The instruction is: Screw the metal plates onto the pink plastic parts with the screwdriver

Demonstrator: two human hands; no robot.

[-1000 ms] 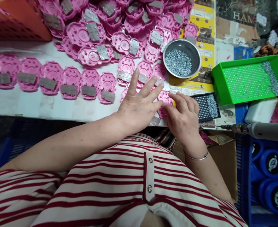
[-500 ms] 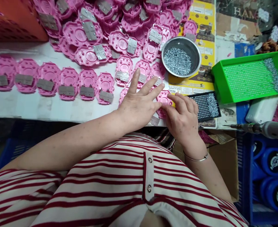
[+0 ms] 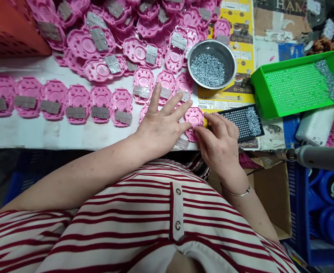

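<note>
My left hand (image 3: 163, 127) lies spread over pink plastic parts near the table's front edge, its thumb touching the left side of a pink part (image 3: 194, 118). My right hand (image 3: 219, 142) is at that part's right side, thumb and index finger at its edge; whether anything small sits between them is too small to tell. A grey metal plate (image 3: 181, 143) shows at the part's lower left. Beyond my left fingers stand pink parts with grey plates (image 3: 143, 84). A steel bowl (image 3: 232, 68) of small screws and a black perforated tray (image 3: 239, 125) with screws are near my right hand.
A row of pink parts (image 3: 77, 99) runs along the left, with a heap of them (image 3: 90, 43) behind. An orange basket (image 3: 10, 26) stands at the back left. On the right are a green tray (image 3: 269, 110) with screws and a grey screwdriver (image 3: 323, 157).
The view has shifted slightly, so the table items appear farther left. My right thumb and index finger have moved a little apart. My left hand stays spread in the same place.
</note>
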